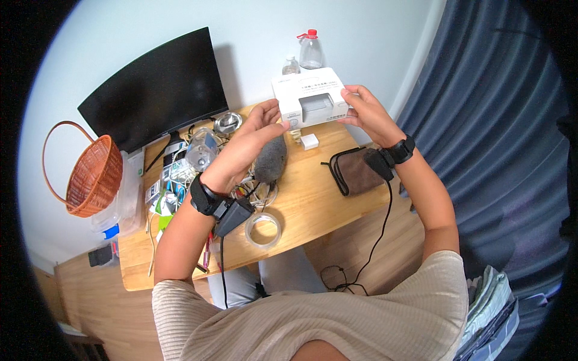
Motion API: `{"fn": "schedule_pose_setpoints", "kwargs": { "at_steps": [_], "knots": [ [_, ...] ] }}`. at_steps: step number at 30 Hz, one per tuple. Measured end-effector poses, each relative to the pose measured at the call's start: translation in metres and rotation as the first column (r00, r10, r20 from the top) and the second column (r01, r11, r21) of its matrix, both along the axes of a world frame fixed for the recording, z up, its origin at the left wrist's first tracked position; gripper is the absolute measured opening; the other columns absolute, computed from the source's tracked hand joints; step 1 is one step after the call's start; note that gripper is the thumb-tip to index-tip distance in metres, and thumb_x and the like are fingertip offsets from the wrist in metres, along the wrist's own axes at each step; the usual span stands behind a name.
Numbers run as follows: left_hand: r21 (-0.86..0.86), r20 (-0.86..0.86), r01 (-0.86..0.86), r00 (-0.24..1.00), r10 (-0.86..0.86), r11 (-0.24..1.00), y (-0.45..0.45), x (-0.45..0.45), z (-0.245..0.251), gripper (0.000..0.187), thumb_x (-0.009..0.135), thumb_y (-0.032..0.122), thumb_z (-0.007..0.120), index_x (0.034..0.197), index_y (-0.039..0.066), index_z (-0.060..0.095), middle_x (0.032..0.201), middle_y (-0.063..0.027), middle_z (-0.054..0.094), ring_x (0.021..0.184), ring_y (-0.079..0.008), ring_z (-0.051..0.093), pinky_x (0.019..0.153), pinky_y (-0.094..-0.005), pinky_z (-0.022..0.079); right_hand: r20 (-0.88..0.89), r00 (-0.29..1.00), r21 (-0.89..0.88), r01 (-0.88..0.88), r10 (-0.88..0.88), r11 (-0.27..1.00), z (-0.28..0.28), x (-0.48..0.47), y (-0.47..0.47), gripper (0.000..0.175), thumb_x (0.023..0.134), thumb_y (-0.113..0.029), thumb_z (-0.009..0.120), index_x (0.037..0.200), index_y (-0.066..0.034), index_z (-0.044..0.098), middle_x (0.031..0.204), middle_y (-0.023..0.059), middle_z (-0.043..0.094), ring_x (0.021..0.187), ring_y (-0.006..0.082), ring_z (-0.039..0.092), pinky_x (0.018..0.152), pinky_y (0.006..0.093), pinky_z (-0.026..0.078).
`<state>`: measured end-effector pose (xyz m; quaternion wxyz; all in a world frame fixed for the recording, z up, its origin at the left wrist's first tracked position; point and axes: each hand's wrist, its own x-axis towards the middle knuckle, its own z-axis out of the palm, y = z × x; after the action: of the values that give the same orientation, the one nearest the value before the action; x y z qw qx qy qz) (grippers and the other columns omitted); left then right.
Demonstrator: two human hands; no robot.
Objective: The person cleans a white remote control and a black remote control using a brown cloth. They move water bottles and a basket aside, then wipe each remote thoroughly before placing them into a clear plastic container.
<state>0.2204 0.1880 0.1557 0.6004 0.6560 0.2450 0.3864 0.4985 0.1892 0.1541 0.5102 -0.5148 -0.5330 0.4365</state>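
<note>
A white cardboard box (309,85) with a clear window and printed writing is held up over the back of the wooden desk. My left hand (257,135) touches its lower left corner with the thumb, the other fingers at its left side. At the box's right end, my right hand (368,108) grips it between thumb and fingers. Beneath the box lie a small white block (309,141) and a grey fuzzy object (271,160). A brown cloth pouch (356,171) with black cord is under my right wrist. Nearer to me stands a roll of clear tape (249,230).
A monitor (158,90) stands at the back left, beside an orange wicker basket (95,176) on clear plastic containers. Tangled cables (180,171) and a clear plastic bottle (202,151) clutter the desk's left half. A red-capped bottle (310,54) is behind the box. Blue curtains (487,135) hang on the right.
</note>
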Motion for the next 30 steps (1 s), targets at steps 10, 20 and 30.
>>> {"fn": "schedule_pose_setpoints", "kwargs": {
  "at_steps": [10, 20, 30],
  "knots": [
    [-0.160, -0.133, -0.012, 0.991, -0.010, 0.987, 0.041, -0.015, -0.010, 0.057, 0.100, 0.031, 0.058, 0.146, 0.005, 0.038, 0.146, -0.0057, 0.047, 0.135, -0.0152, 0.043, 0.112, -0.0344, 0.033, -0.062, 0.998, -0.093, -0.003, -0.003, 0.996, -0.028, -0.004, 0.034, 0.045, 0.104, -0.037, 0.050, 0.133, -0.0023, 0.045, 0.120, 0.0119, 0.058, 0.105, 0.0176, 0.061, 0.089, 0.0329, 0.055],
    [-0.161, -0.133, 0.036, 0.989, -0.058, 0.986, 0.083, -0.019, -0.001, 0.060, 0.098, 0.032, 0.060, 0.146, 0.004, 0.037, 0.140, -0.0044, 0.051, 0.127, -0.0131, 0.046, 0.106, -0.0297, 0.034, -0.136, 0.985, -0.111, 0.086, -0.101, 0.990, -0.028, -0.014, 0.061, 0.046, 0.104, -0.038, 0.049, 0.133, -0.0025, 0.045, 0.125, 0.0115, 0.056, 0.111, 0.0204, 0.059, 0.094, 0.0357, 0.052],
    [-0.057, -0.208, 0.198, 0.956, -0.205, 0.979, 0.114, -0.015, 0.054, 0.059, 0.101, 0.022, 0.054, 0.150, 0.001, 0.029, 0.152, -0.0145, 0.038, 0.139, -0.0210, 0.041, 0.113, -0.0344, 0.035, -0.028, 0.977, 0.003, 0.213, -0.213, 0.977, 0.038, -0.014, 0.050, 0.046, 0.102, -0.039, 0.055, 0.130, -0.0033, 0.050, 0.099, 0.0002, 0.050, 0.089, 0.0072, 0.052, 0.089, 0.0304, 0.055]
  ]
}}
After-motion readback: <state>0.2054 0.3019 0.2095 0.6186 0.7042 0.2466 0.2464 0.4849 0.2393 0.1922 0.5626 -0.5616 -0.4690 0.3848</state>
